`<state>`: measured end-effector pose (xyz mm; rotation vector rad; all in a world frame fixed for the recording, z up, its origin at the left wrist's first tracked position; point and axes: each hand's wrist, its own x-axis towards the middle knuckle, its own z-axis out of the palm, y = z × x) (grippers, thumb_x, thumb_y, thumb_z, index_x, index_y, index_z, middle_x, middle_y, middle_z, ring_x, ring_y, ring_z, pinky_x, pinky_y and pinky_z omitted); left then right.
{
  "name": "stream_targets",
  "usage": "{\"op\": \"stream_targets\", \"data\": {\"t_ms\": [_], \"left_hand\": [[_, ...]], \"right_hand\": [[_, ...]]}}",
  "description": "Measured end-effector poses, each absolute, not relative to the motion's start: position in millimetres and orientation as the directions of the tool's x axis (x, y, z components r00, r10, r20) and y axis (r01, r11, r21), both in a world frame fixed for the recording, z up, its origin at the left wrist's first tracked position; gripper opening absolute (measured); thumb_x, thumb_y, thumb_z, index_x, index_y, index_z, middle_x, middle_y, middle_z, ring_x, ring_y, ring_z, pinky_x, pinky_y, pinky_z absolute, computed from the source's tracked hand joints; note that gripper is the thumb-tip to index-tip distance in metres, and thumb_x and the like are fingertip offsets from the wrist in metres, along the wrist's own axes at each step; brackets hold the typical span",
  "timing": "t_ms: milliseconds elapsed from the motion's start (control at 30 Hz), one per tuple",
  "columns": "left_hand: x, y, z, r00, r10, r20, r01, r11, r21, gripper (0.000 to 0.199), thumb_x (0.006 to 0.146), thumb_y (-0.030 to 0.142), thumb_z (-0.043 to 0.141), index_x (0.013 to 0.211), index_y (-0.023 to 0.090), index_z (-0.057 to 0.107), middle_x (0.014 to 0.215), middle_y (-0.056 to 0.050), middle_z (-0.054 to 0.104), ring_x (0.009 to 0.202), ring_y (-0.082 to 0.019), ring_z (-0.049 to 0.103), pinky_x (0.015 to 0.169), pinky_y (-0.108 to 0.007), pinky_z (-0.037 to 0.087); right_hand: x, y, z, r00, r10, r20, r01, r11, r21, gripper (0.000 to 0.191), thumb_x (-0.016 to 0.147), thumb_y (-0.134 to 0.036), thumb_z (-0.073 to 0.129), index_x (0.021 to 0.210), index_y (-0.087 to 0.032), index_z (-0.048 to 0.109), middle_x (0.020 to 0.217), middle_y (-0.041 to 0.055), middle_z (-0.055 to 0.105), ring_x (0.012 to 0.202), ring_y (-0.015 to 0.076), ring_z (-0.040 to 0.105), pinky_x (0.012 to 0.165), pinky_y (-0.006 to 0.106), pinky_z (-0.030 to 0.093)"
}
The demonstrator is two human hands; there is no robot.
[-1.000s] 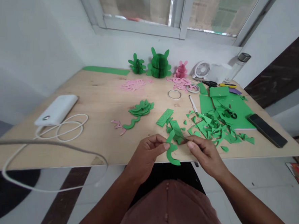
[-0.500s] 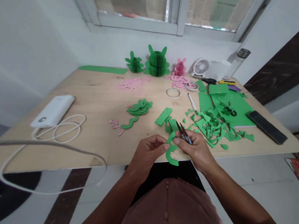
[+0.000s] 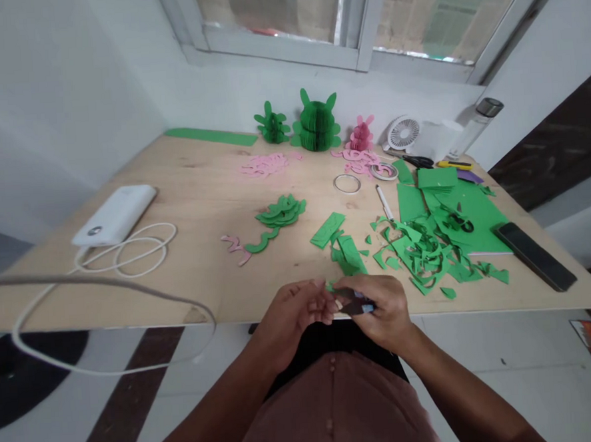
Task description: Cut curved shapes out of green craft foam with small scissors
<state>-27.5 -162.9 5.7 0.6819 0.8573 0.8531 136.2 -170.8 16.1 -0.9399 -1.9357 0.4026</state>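
Observation:
Small scissors [image 3: 353, 302] with dark blades and a bit of blue on the handle are in my right hand [image 3: 388, 305], its fingers closed round them. The blades point left, towards my left hand [image 3: 298, 311], whose fingers are drawn together. A sliver of a green paper piece [image 3: 330, 287] shows at the left fingertips; the rest is hidden by the fingers. Both hands are close together over the table's front edge. Beyond them lie folded green paper strips [image 3: 329, 229]. A wavy green cut-out [image 3: 261, 241] touches a pile of scalloped green cut-outs [image 3: 282, 212].
Green scraps [image 3: 427, 253] and a phone [image 3: 535, 256] lie to the right. A white pen [image 3: 384, 202] and tape rings [image 3: 347, 184] are mid-table. Paper figures [image 3: 317, 123] and a small fan [image 3: 403, 133] stand behind. At left are a white power bank [image 3: 115, 215] and looping cable [image 3: 141, 245].
The curved green piece, plainly visible between my hands before, is now mostly hidden. My right hand has turned, bringing the scissors from pointing up to pointing left at my left fingers.

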Motion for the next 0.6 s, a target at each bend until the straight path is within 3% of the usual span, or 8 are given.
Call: {"op": "stream_targets", "data": {"t_ms": [100,300,367,433,533,600], "left_hand": [[-28,-161,5,0.438,0.802,-0.405,-0.427,0.583,0.691,0.025,0.069,0.034,0.072,0.057,0.013,0.062,0.056,-0.001,0.057,0.055,-0.012,0.054,0.057,-0.026,0.045],[-32,-156,6,0.424,0.810,-0.405,-0.397,0.568,0.721,0.020,0.064,0.027,0.077,0.062,0.012,0.064,0.058,0.000,0.059,0.054,-0.009,0.051,0.055,-0.022,0.042],[-32,-155,5,0.365,0.845,-0.389,-0.387,0.518,0.763,0.019,0.064,0.027,0.076,0.062,0.013,0.064,0.059,0.000,0.059,0.055,-0.009,0.052,0.056,-0.022,0.042],[-32,-155,4,0.306,0.881,-0.360,-0.362,0.457,0.812,0.017,0.066,0.026,0.075,0.061,0.014,0.064,0.057,0.001,0.058,0.054,-0.009,0.051,0.057,-0.022,0.041],[-30,-155,3,0.255,0.919,-0.300,-0.313,0.373,0.873,0.016,0.070,0.026,0.072,0.061,0.015,0.065,0.055,0.002,0.057,0.054,-0.009,0.050,0.057,-0.021,0.040],[-28,-156,2,0.242,0.934,-0.261,-0.291,0.327,0.899,0.016,0.072,0.027,0.070,0.062,0.015,0.065,0.056,0.002,0.057,0.056,-0.009,0.050,0.058,-0.021,0.040]], "right_hand": [[139,-172,11,-0.391,0.675,0.626,0.478,0.730,-0.489,0.023,0.082,-0.011,0.048,0.094,-0.018,0.066,0.060,0.0013,0.063,0.050,0.0142,0.056,0.051,0.026,0.041],[146,-177,6,-0.467,0.644,0.607,0.508,0.757,-0.412,0.024,0.083,-0.013,0.049,0.099,-0.016,0.066,0.064,0.0031,0.066,0.051,0.0152,0.056,0.052,0.028,0.042],[148,-179,4,-0.383,0.712,0.588,0.518,0.693,-0.502,0.024,0.081,-0.014,0.053,0.101,-0.018,0.067,0.070,0.0038,0.069,0.057,0.0160,0.060,0.057,0.028,0.046],[147,-182,3,-0.209,0.839,0.503,0.519,0.531,-0.669,0.020,0.081,-0.019,0.057,0.097,-0.018,0.068,0.073,0.0033,0.070,0.059,0.0160,0.061,0.058,0.027,0.047],[141,-183,1,0.022,0.968,0.251,0.411,0.220,-0.885,0.015,0.082,-0.028,0.058,0.083,-0.018,0.069,0.063,0.0008,0.063,0.053,0.0144,0.053,0.050,0.025,0.041],[134,-183,-1,0.045,0.992,0.116,0.305,0.096,-0.948,0.018,0.082,-0.032,0.059,0.077,-0.017,0.068,0.061,0.0001,0.057,0.054,0.0136,0.048,0.049,0.024,0.037]]}}
